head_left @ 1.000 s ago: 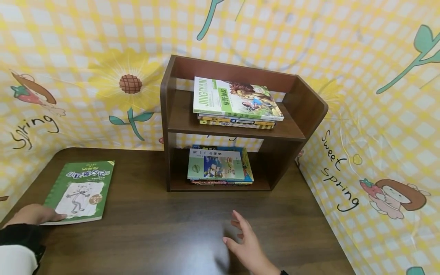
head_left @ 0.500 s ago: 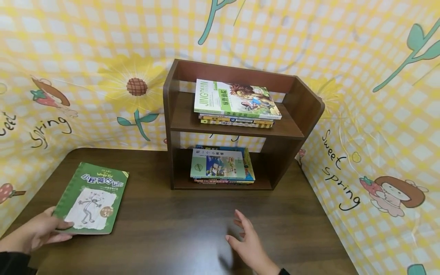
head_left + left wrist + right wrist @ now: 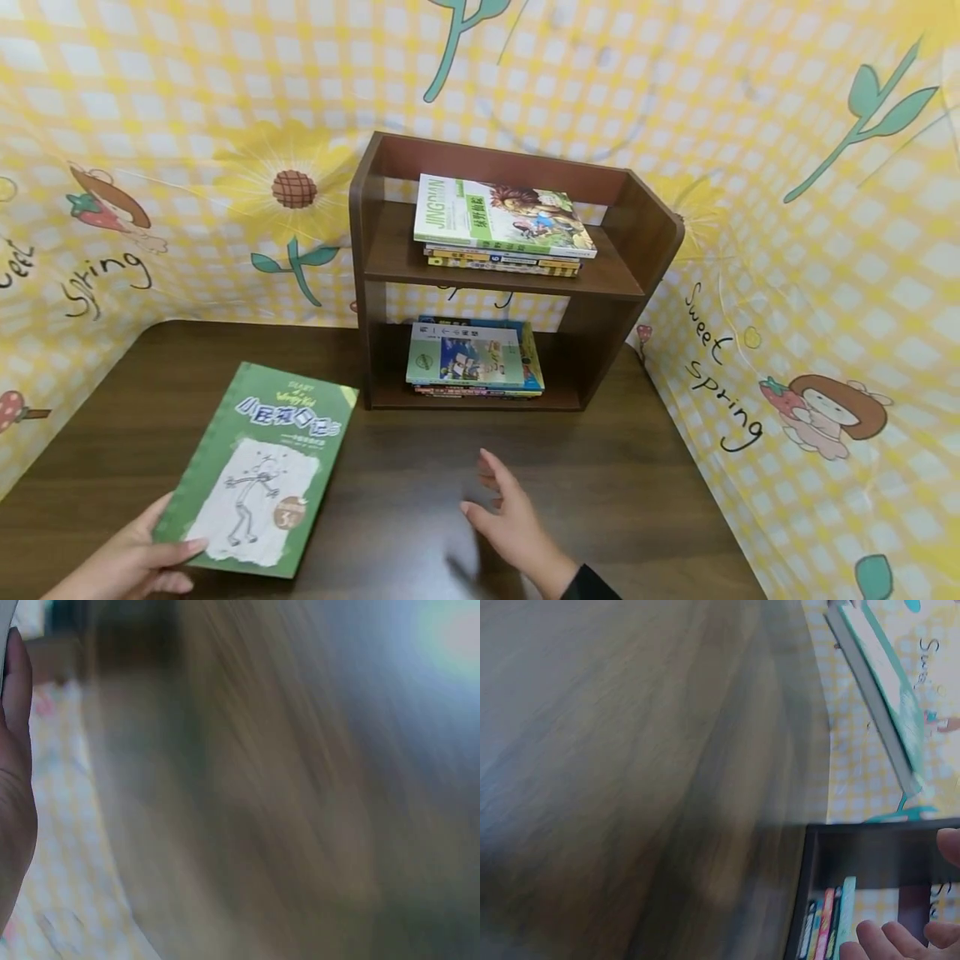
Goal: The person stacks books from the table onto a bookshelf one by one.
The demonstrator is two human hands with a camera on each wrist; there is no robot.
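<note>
A green book (image 3: pixel 258 467) with a cartoon figure on its cover is held by my left hand (image 3: pixel 138 554) at its lower left corner, thumb on the cover and fingers beneath. The right wrist view shows this book (image 3: pixel 881 694) lifted off the table. In the left wrist view only the edge of my left hand (image 3: pixel 15 765) shows, at the far left. My right hand (image 3: pixel 513 521) hovers over the table to the right of the book, fingers apart and holding nothing. In the right wrist view, fingertips (image 3: pixel 877 941) of that hand show in front of the shelf.
A brown two-tier bookshelf (image 3: pixel 615 325) stands at the back of the table (image 3: pixel 405 483). A stack of books (image 3: pixel 502 217) lies flat on its upper tier, another stack (image 3: pixel 472 354) on the lower. Yellow checked cloth (image 3: pixel 187 100) covers the walls behind and beside the table.
My left hand has picked up the green book from the table's left side and carried it right and nearer. My right hand has barely moved; the view has shifted slightly.
</note>
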